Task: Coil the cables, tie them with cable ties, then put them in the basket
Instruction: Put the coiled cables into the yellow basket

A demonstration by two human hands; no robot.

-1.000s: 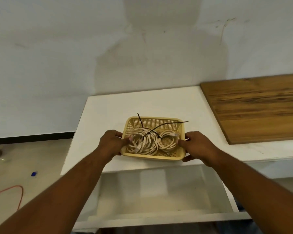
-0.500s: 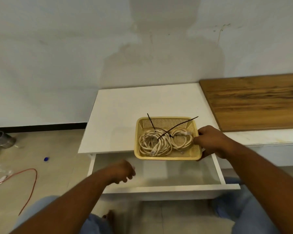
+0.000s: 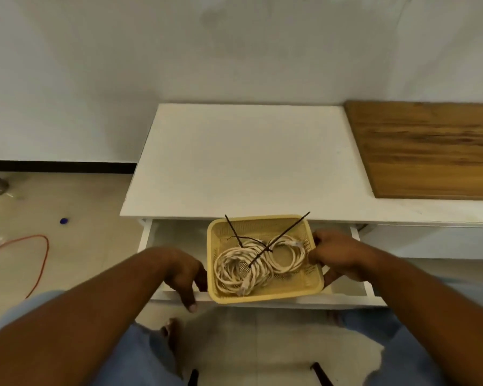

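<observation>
A yellow plastic basket (image 3: 265,295) with perforated walls sits over the open white drawer (image 3: 176,235) below the white surface (image 3: 243,160). Its near rim overlaps the drawer's front panel in the head view. Whether it touches the drawer's bottom cannot be told.

Inside the basket lie two coils of cream cable. The larger coil (image 3: 232,271) is on the left and the smaller coil (image 3: 286,256) on the right, and they touch in the middle. Black cable ties (image 3: 280,240) bind them, with long tails sticking up past the far rim.

The right hand (image 3: 338,254) has its grip closed on the basket's right wall, fingers curled round the rim. The left hand (image 3: 184,271) is just beside the basket's left wall. Its grip is loose, with the fingers pointing down over the drawer's front panel and holding nothing. Contact with the panel cannot be told.

A brown wooden board (image 3: 430,151) lies on the surface to the right. On the floor at left are an orange cord (image 3: 43,257) and a small blue cap (image 3: 64,220). Blue jeans (image 3: 140,355) show at the bottom.
</observation>
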